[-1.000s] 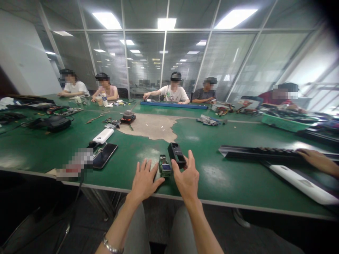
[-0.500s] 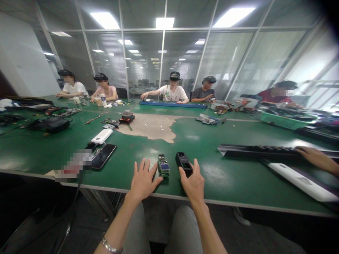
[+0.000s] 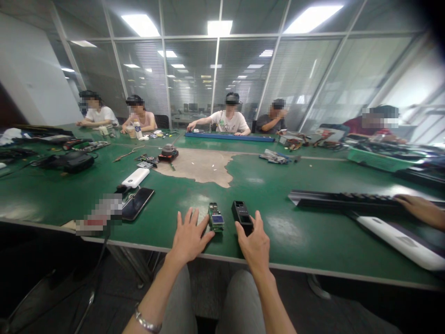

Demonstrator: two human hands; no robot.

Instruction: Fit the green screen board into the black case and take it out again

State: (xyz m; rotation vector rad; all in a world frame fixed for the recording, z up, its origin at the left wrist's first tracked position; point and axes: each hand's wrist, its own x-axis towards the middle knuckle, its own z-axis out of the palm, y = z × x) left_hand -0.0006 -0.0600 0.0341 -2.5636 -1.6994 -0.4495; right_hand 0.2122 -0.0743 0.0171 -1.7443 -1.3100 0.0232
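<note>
"While both pieces lie on the near tabletop, how's the hold?"

"Left grip spread, empty; right grip half-open around the black casing, pressure unclear. Casing's probably stiff, light: pinch its sides. Left of it, the circuit board looks fragile: edges only."

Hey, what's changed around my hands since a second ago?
Your right hand and the black housing shifted rightward and a little toward you, widening the gap from the circuit board. I can't tell whether the housing is still gripped. The board and your left hand, spread beside it, stayed put.
</note>
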